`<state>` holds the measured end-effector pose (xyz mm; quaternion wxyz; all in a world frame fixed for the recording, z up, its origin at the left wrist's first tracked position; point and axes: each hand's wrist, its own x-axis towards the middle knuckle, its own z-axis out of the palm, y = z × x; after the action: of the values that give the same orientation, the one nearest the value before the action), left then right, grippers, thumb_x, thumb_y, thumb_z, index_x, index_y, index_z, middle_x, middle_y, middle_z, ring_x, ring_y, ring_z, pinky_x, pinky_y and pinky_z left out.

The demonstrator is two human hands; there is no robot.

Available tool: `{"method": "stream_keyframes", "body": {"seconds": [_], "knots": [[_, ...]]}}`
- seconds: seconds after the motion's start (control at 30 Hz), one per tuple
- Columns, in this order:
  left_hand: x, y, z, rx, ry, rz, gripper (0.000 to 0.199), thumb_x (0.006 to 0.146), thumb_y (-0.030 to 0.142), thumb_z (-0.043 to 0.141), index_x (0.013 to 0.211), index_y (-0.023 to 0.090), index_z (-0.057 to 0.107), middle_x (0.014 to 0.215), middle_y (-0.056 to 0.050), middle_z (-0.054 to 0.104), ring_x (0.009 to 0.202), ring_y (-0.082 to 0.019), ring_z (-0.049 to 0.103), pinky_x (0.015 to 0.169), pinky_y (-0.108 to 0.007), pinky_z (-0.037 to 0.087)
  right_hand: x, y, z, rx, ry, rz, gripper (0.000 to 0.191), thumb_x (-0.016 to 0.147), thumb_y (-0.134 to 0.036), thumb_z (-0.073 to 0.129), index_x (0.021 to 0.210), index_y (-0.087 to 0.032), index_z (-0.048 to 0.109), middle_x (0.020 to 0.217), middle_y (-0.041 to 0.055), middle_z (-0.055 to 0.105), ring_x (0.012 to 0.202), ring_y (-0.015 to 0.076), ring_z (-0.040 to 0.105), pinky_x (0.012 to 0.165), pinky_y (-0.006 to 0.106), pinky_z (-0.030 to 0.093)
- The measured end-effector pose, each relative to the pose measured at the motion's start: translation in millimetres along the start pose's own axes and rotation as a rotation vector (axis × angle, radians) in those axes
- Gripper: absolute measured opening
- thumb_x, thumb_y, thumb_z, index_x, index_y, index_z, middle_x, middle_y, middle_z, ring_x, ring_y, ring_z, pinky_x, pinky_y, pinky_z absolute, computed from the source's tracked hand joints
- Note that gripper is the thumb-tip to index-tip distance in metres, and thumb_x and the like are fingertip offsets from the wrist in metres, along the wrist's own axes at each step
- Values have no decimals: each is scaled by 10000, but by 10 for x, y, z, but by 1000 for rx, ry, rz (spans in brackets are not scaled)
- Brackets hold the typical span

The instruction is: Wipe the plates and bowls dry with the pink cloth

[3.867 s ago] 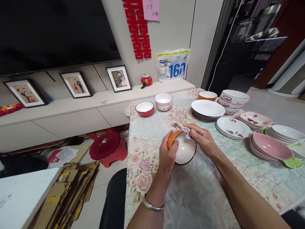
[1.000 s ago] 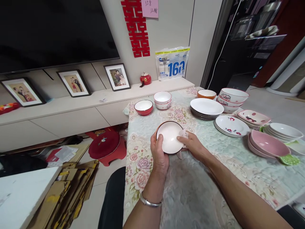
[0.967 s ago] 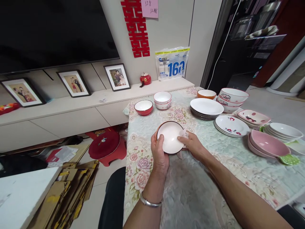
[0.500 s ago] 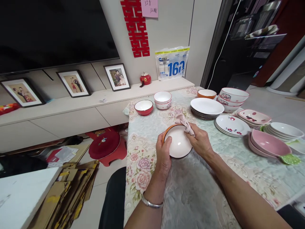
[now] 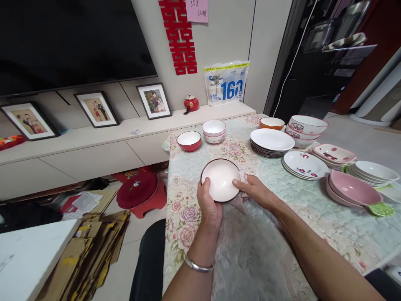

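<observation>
A bowl with a white inside and a dark rim is held above the table, its inside turned toward me. My left hand is closed on its left edge, thumb over the rim. On the right side, my right hand presses a pale pink cloth against the bowl, thumb on the inner edge. Part of the cloth hangs below the bowl; the fingers behind it are hidden. Beyond the bowl stand a red bowl and two stacked white bowls.
To the right, on the flowered tablecloth, are stacked plates, flowered plates, tall bowls, an orange bowl and pink dishes. A red stool and flattened cardboard lie left of the table.
The bowl has shifted slightly left and up, tilting more toward me. My right hand and the cloth have moved from its upper right rim down to its right side and underside.
</observation>
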<state>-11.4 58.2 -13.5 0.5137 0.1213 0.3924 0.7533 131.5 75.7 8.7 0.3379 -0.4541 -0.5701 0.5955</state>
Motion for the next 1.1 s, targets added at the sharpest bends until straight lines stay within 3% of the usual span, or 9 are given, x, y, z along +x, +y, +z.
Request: {"method": "stream_keyframes", "body": {"seconds": [0.13, 0.3, 0.53, 0.63, 0.73, 0.93, 1.03, 1.1], "knots": [[11, 40, 11, -8, 41, -21, 476, 764, 369, 666, 1193, 170, 612, 1131, -106, 717, 1053, -273, 677, 903, -399, 526, 23, 65, -31, -171, -11, -11, 431, 787, -606, 635, 771, -178, 589, 649, 13, 592, 584, 162, 542, 493, 261, 440], [21, 83, 47, -80, 78, -88, 390, 796, 352, 649, 1136, 160, 642, 1142, -105, 716, 1117, -275, 650, 935, -387, 526, 24, 54, -70, -399, 5, -135, 436, 847, -615, 563, 794, -185, 602, 722, 21, 607, 679, 176, 552, 567, 261, 433], [47, 169, 87, -226, 100, -163, 384, 858, 345, 582, 1190, 161, 644, 1099, -105, 734, 1090, -263, 663, 930, -386, 536, -12, -11, -67, -514, -195, -172, 474, 885, -628, 504, 790, -174, 603, 742, 25, 598, 706, 179, 554, 635, 273, 424], [49, 163, 88, -226, 80, -162, 358, 861, 307, 587, 1177, 152, 652, 1080, -106, 739, 1064, -250, 671, 924, -369, 537, 12, 0, -56, -593, -42, -259, 447, 894, -591, 523, 1001, -175, 648, 920, 64, 654, 852, 228, 589, 750, 320, 451], [48, 140, 89, -212, 61, -144, 333, 856, 275, 594, 1152, 138, 661, 1077, -107, 739, 1071, -243, 665, 934, -361, 531, 32, -12, -53, -672, 104, -357, 545, 863, -546, 603, 1278, -196, 566, 1129, 101, 644, 1020, 274, 575, 872, 370, 440], [47, 137, 92, -204, 77, -162, 331, 850, 282, 596, 1137, 132, 666, 1053, -110, 739, 1056, -246, 664, 911, -355, 532, 5, -65, -63, -715, -28, -342, 458, 904, -574, 523, 1090, -177, 653, 1026, 104, 678, 939, 277, 611, 821, 376, 468], [46, 147, 91, -206, 79, -169, 329, 849, 285, 591, 1136, 143, 667, 1040, -108, 740, 1054, -252, 664, 906, -362, 532, 7, -49, -97, -666, -9, -404, 439, 964, -536, 437, 1151, -200, 648, 1122, 101, 682, 1050, 277, 603, 922, 395, 454], [46, 142, 87, -196, 65, -173, 324, 843, 284, 595, 1124, 143, 670, 1047, -111, 737, 1061, -260, 661, 909, -374, 530, 28, -14, -128, -649, 68, -417, 451, 982, -512, 404, 1226, -206, 629, 1205, 109, 668, 1122, 277, 591, 979, 411, 436]]}}
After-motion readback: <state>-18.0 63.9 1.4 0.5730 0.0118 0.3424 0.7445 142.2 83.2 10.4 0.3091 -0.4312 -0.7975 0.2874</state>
